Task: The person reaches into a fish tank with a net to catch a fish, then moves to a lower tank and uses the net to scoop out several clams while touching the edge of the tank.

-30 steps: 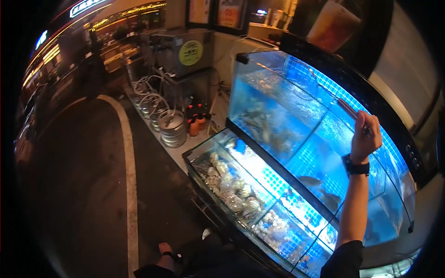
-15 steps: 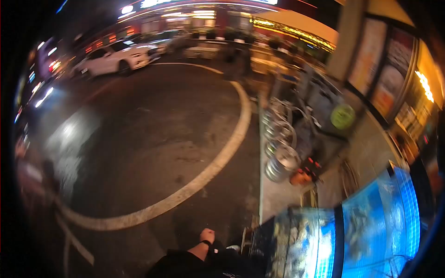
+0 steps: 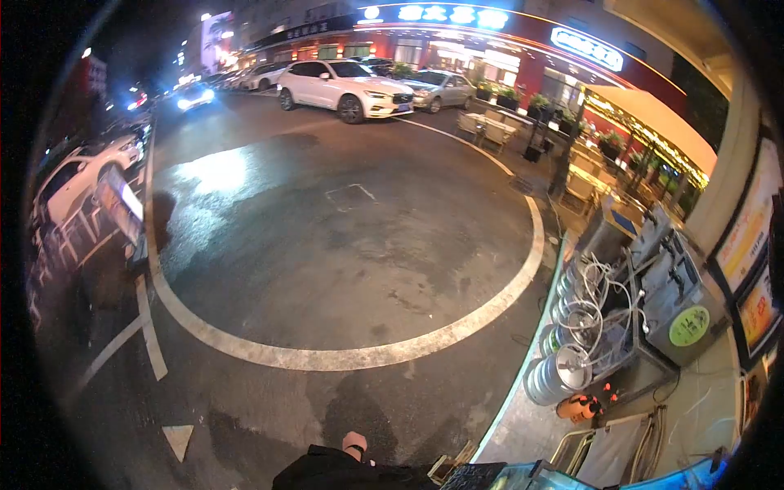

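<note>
Low in the view, my left hand (image 3: 355, 442) hangs in front of my dark clothing (image 3: 331, 469), over the dark pavement. A black band circles its wrist. The hand is small and foreshortened, its fingers cannot be made out, and no object shows at it. My right hand is outside the picture. Nearest on the right are a folding frame (image 3: 450, 468) and the blue-lit tank edge (image 3: 686, 479).
Metal kegs (image 3: 559, 376) with pale hoses, an orange object (image 3: 578, 407) and a grey machine (image 3: 671, 287) line the right. A curved white line (image 3: 327, 358) crosses the pavement. A white car (image 3: 347, 88) stands ahead; a headlit car (image 3: 194, 95) is at upper left.
The view has turned right and risen, and is sharper. Kegs sit lower and farther right; most of the blue-lit tanks have left the picture. My left hand shows lower in the view.
</note>
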Available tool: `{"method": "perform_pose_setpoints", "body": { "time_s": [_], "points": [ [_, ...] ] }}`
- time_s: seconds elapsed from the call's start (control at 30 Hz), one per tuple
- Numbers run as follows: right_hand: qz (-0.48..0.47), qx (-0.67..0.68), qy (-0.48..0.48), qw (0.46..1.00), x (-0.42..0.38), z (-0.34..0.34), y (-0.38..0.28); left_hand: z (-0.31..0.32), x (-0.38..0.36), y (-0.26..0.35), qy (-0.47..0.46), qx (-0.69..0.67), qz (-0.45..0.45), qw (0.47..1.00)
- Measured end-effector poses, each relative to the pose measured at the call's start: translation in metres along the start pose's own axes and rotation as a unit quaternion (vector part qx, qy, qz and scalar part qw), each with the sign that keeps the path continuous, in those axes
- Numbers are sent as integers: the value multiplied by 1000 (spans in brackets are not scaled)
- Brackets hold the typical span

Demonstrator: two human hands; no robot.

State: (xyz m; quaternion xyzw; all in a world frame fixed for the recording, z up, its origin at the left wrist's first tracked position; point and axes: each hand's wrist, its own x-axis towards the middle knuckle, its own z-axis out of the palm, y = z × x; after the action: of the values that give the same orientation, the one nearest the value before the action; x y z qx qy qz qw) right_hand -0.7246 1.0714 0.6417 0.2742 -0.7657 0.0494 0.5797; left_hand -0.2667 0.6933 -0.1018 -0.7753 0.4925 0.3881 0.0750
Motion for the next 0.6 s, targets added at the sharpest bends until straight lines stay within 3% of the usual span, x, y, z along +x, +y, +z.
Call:
{"method": "perform_pose_setpoints", "body": {
  "time_s": [0.03, 0.07, 0.13, 0.17, 0.2, 0.23, 0.27, 0.3, 0.33, 0.37, 0.4, 0.47, 0.6],
  "points": [
    [2, -5, -9, 1000, 0, 3, 2, 12, 16, -8, -9, 138, 35, 990],
    [5, -12, -23, 1000, -1, 3, 7, 20, 27, -9, -16, 162, 51, 985],
    [30, -38, -63, 997, -12, 5, 25, 22, 33, 5, 95, 92, 18, 991],
    [52, -53, -86, 994, -20, 5, 41, 16, 38, 21, 71, 249, 114, 959],
    [83, -55, -111, 989, -31, 9, 60, 4, 22, 48, 40, 402, 223, 887],
    [122, -53, -125, 983, -40, 16, 75, 15, 27, 65, 166, 72, 132, 975],
    [160, -56, -130, 977, -52, 17, 93, 21, 34, 87, 192, 45, 164, 966],
    [187, -63, -125, 972, -55, 16, 90, 41, 70, 97, 73, -95, 264, 957],
    [207, -64, -118, 969, -53, 18, 82, 17, 9, 152, 63, -105, 290, 949],
    [223, -83, -128, 963, -57, 17, 79, 30, 21, 188, 32, -117, 324, 938],
    [221, -16, -103, 970, -52, 21, 75, 42, 25, 217, 8, -134, 346, 929],
    [211, -37, -137, 967, -51, 29, 87, 51, -23, 294, -109, -226, 411, 876],
    [215, -61, -235, 946, -54, 34, 90, 61, -126, 393, -164, -216, 579, 769]
  ]
}}
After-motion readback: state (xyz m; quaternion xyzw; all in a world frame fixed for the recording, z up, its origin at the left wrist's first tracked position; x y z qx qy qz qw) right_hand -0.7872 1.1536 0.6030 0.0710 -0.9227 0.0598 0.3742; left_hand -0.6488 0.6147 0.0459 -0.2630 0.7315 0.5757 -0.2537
